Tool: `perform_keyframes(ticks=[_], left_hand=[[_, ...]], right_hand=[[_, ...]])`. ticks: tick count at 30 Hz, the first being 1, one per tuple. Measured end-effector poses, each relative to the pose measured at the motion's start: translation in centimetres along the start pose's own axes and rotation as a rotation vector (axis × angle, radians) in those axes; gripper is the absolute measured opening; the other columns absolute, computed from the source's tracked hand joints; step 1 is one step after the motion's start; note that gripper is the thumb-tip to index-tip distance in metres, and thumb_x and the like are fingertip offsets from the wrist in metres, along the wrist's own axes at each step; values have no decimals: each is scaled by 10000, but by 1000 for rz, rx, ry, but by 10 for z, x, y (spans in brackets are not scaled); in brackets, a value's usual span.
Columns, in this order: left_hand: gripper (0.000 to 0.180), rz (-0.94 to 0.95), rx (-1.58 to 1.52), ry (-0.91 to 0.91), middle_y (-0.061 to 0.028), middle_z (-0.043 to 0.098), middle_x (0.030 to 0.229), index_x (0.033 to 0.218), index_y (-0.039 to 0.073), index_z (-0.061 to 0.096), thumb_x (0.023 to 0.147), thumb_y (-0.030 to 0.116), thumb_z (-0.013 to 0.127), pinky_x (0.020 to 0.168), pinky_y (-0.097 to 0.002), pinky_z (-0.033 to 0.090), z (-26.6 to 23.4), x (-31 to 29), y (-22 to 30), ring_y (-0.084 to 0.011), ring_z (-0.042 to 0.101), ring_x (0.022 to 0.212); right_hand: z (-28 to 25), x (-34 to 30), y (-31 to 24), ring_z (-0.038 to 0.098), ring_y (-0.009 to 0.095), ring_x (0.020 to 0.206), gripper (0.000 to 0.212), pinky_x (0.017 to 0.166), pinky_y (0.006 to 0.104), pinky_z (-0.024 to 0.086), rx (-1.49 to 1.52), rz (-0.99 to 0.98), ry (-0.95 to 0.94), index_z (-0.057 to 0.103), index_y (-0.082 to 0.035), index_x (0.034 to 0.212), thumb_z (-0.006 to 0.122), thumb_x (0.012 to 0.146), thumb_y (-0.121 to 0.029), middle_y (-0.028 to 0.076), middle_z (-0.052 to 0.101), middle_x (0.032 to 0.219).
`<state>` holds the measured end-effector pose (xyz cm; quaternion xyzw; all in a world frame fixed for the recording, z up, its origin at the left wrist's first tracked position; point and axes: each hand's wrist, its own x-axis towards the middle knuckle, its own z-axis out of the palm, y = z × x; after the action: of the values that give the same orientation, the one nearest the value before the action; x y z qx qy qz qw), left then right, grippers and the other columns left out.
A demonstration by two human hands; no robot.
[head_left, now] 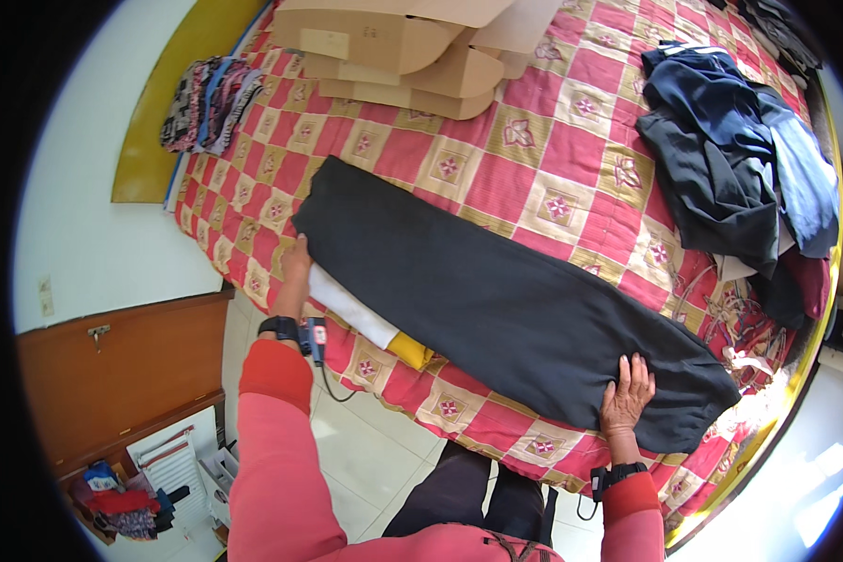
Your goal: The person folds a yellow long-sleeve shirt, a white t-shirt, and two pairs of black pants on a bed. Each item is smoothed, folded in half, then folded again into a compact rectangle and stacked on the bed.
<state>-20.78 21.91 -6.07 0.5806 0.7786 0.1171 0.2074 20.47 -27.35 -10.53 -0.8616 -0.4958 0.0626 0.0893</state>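
A long black garment, apparently trousers folded lengthwise [468, 290], lies slantwise across the bed in front of me. My left hand [296, 265] is at the near edge of its left end, with the fingers closed at the cloth and partly hidden. Over toward the other end, my right hand [627, 397] rests flat on the fabric, fingers stretched out and a little apart. A white cloth [351, 307] and a yellow cloth [408, 350] peek out from under the near edge of the black trousers, beside my left wrist.
The bed has a red and beige checked cover [496, 192]. Cardboard boxes [421, 56] stand at its far side. Folded patterned clothes [211, 105] sit at the far left. A heap of dark and blue clothes [721, 140] lies at the right. A wooden panel [122, 384] is at the left.
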Motion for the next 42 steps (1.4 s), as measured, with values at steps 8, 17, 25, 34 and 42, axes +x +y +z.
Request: perform_keyframes(ticks=[8, 17, 25, 34, 42], left_hand=[[350, -222, -776, -239, -137, 646, 1112, 1145, -51, 602, 848, 110, 696, 921, -313, 497, 18, 55, -16, -242, 629, 978], [227, -153, -693, -459, -103, 663, 940, 1039, 6, 608, 823, 55, 659, 703, -308, 535, -28, 34, 32, -216, 637, 778], [328, -324, -724, -345, -88, 642, 974, 1132, 81, 541, 830, 78, 668, 607, -315, 540, -38, 14, 43, -235, 646, 749], [268, 356, -820, -7, -15, 589, 860, 1041, 15, 548, 826, 58, 703, 637, -213, 457, -44, -69, 134, -88, 557, 730], [274, 867, -538, -647, -88, 578, 902, 997, 44, 574, 755, -3, 693, 737, -297, 498, 32, -380, 193, -223, 618, 840]], right_hand=[[1, 0, 2, 311, 291, 1375, 631, 1118, 504, 207, -17, -5, -14, 385, -117, 1407, 552, 802, -184, 119, 346, 1479], [0, 0, 2, 312, 276, 1373, 664, 1123, 499, 207, -9, 3, -4, 383, -126, 1407, 590, 778, -164, 103, 349, 1474], [0, -1, 3, 307, 267, 1377, 653, 1124, 492, 205, 23, -2, 20, 391, -126, 1406, 585, 785, -172, 98, 352, 1475], [4, -3, 6, 317, 235, 1370, 654, 1119, 475, 216, 36, 1, 43, 403, -155, 1403, 617, 786, -201, 65, 358, 1472], [-16, -2, 10, 362, 238, 1344, 565, 1104, 472, 244, 226, -5, 33, 465, -138, 1349, 622, 807, -137, 83, 400, 1432]])
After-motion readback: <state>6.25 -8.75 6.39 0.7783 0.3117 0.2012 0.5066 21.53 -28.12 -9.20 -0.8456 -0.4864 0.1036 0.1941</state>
